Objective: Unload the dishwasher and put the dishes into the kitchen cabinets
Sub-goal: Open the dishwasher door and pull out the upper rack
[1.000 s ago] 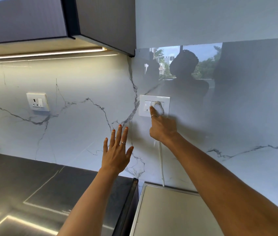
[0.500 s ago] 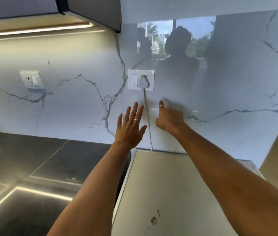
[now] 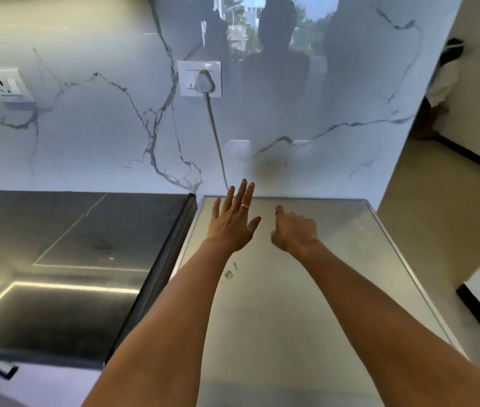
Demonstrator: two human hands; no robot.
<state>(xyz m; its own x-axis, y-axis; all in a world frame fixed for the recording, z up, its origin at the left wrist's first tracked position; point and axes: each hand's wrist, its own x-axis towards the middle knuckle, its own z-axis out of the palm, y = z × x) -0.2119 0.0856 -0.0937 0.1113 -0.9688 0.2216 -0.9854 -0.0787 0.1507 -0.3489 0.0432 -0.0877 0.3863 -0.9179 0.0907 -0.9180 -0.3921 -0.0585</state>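
We log the wall (image 3: 92, 136) across the upper frame as white marble with dark grey veins. White socket plate (image 3: 199, 79) at upper centre, grey-white plug (image 3: 204, 81) and cord (image 3: 216, 136). Second white socket (image 3: 7, 85) upper left. Black countertop (image 3: 65, 248) at left, thin pale lines on it. Matte silver-grey appliance top (image 3: 306, 304) centre-right, small dark smudges. Beige floor (image 3: 438, 218) at right.

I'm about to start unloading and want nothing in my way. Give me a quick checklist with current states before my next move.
1. Left hand free: ok, fingers spread, holding nothing.
2. Right hand free: ok, index finger out, the rest curled, nothing held.
3. Plug seated in the wall socket: ok.
4. Cord away from both hands: ok.
5. Steel appliance top clean: not ok, small marks.
6. Dishwasher door open: cannot tell, out of view.
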